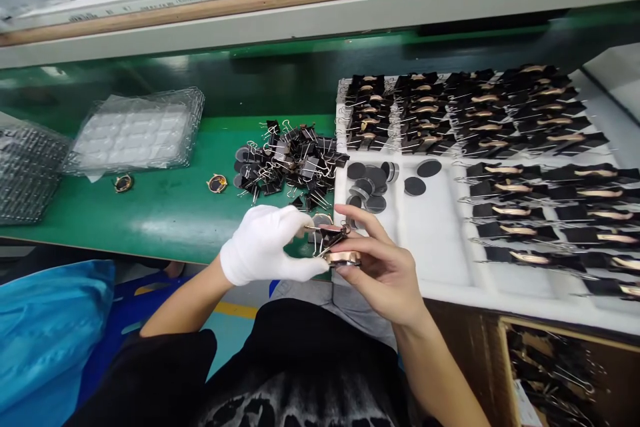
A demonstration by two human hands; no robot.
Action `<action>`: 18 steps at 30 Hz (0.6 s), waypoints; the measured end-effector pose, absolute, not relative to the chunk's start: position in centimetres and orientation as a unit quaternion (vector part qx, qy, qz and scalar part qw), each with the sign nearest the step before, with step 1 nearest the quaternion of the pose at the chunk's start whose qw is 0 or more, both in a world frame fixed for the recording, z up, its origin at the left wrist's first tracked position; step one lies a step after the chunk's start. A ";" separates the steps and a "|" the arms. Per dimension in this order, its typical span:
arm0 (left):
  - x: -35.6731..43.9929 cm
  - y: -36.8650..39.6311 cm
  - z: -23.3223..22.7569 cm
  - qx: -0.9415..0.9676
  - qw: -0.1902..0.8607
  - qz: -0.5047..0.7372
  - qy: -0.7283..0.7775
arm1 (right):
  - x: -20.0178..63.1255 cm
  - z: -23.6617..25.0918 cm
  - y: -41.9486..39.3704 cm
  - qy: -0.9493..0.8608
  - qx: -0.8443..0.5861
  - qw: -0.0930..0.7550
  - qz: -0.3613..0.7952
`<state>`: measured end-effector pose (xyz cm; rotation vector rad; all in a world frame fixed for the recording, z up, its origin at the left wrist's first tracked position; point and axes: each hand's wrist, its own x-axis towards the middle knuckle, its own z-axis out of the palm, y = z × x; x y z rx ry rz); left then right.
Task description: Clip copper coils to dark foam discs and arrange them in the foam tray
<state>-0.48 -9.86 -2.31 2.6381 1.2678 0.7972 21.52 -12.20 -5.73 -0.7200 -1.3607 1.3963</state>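
My left hand (267, 243) wears a white glove and pinches a black binder clip (330, 237) by its wire handles. My bare right hand (383, 260) holds a round rose-gold ring part (343, 258) just under the clip, fingers curled around it. Both hands hover at the near edge of the green bench (165, 213), in front of a pile of loose black binder clips (290, 160). To the right, a white foam tray (430, 233) carries rows of clipped parts (525, 127) and several dark round discs (373, 180).
Two small round gold parts (217, 183) (123, 183) lie on the bench to the left. Clear plastic blister trays (137, 130) sit at the back left. A blue plastic bag (45, 327) is at the lower left, and a cardboard box with more clips (560, 373) at the lower right.
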 end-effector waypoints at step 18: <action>-2.3 -8.3 0.8 0.923 0.127 0.077 0.355 | 25.3 -2.4 -10.9 -0.703 -0.415 0.363 0.450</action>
